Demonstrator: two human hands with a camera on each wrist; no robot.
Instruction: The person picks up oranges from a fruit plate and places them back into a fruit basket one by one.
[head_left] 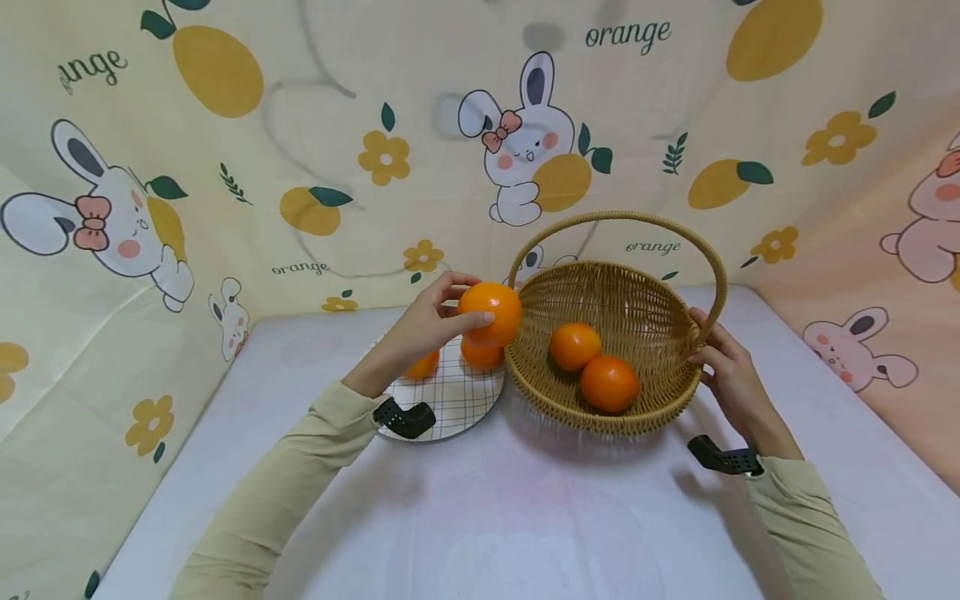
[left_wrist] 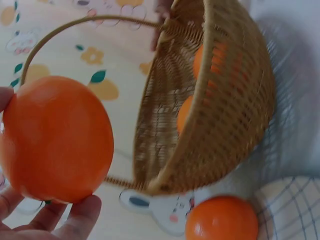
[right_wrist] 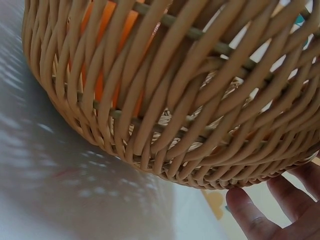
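Observation:
My left hand (head_left: 438, 315) holds an orange (head_left: 491, 310) between thumb and fingers, raised at the left rim of the wicker basket (head_left: 600, 421). In the left wrist view this orange (left_wrist: 57, 140) is large, with fingertips on its underside and side. Inside the basket lie two more oranges, one (head_left: 575, 346) behind the other (head_left: 610, 384). My right hand (head_left: 731, 367) grips the basket's right rim where the arched handle joins it. From the right wrist, fingertips (right_wrist: 245, 205) show against the woven edge.
Left of the basket is a round plate (head_left: 450, 408) with a grid pattern. On it sit an orange (head_left: 482, 354) beneath the raised one and another (head_left: 423, 365) partly behind my left wrist. A curtain (head_left: 420, 83) printed with rabbits and oranges hangs behind the white table (head_left: 525, 517).

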